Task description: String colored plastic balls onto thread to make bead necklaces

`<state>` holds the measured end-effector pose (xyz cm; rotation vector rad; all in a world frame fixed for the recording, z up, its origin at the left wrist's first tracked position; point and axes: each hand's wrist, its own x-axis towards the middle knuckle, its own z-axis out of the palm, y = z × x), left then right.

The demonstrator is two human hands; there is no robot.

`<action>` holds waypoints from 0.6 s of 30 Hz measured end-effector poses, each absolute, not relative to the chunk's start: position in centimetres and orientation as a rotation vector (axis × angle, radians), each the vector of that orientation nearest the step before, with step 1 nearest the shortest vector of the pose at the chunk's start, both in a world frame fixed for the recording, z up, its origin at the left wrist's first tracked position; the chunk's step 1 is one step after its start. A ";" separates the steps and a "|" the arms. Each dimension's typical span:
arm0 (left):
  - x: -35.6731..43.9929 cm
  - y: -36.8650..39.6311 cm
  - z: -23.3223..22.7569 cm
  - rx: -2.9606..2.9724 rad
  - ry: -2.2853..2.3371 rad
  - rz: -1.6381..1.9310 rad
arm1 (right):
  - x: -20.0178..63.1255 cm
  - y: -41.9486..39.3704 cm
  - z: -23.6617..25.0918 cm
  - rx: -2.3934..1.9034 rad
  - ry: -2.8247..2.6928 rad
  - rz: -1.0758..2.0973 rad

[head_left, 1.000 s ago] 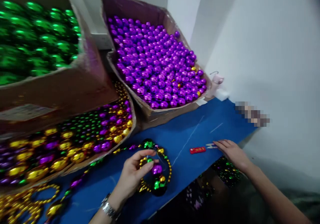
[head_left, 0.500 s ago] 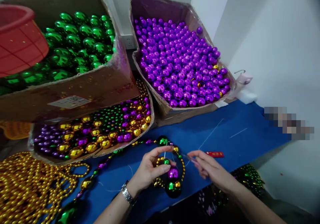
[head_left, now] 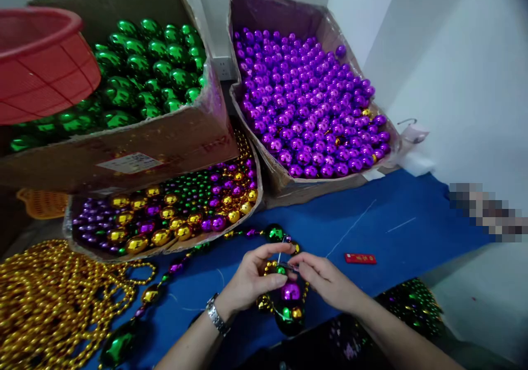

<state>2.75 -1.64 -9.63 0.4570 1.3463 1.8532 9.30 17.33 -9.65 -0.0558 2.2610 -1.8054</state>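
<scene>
My left hand point(head_left: 258, 274), with a watch point(head_left: 217, 315) on the wrist, grips a bead necklace point(head_left: 291, 291) of green, purple and gold beads. A short length of white thread point(head_left: 280, 257) stands between its thumb and forefinger. Close against it, my right hand point(head_left: 324, 276) pinches a small, thin dark tool point(head_left: 290, 267), whose tip reaches the thread beside a green bead. I cannot make out the tool's exact kind. The strand runs on left over the blue cloth, past a large green bead point(head_left: 119, 349).
Cardboard boxes of purple beads point(head_left: 305, 106), green beads point(head_left: 152, 67) and mixed beads point(head_left: 181, 230) stand behind. A red basket point(head_left: 45, 67) juts in at upper left. Gold bead strands point(head_left: 61, 304) lie left. A red packet point(head_left: 360, 258) and loose thread lie on the blue cloth point(head_left: 396, 194).
My right hand has moved left with the tool, up to the thread at my left hand. The left hand keeps its grip. The whole view has shifted slightly.
</scene>
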 end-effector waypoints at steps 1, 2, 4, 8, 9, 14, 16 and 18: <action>2.8 -1.6 -9.7 0.450 1.333 1.859 | 9.3 17.3 -9.6 -0.077 2.292 -1.784; 2.8 -1.6 -9.7 0.444 1.323 1.865 | 9.3 17.3 -9.6 -0.088 2.310 -1.774; 2.8 -1.6 -9.8 0.435 1.313 1.870 | 9.4 17.3 -9.7 -0.094 2.320 -1.775; 2.8 -1.7 -9.9 0.434 1.311 1.852 | 9.5 17.3 -10.0 -0.094 2.334 -1.776; 2.8 -1.8 -9.9 0.436 1.311 1.848 | 9.6 17.2 -10.1 -0.094 2.340 -1.775; 2.8 -1.5 -9.7 0.434 1.319 1.863 | 9.8 16.7 -10.0 -0.125 2.407 -1.801; 2.8 -1.4 -9.6 0.421 1.309 1.887 | 10.1 17.2 -10.2 -0.108 2.470 -1.775; 2.7 -1.4 -9.5 0.402 1.292 1.911 | 10.5 18.5 -10.9 -0.058 2.644 -1.623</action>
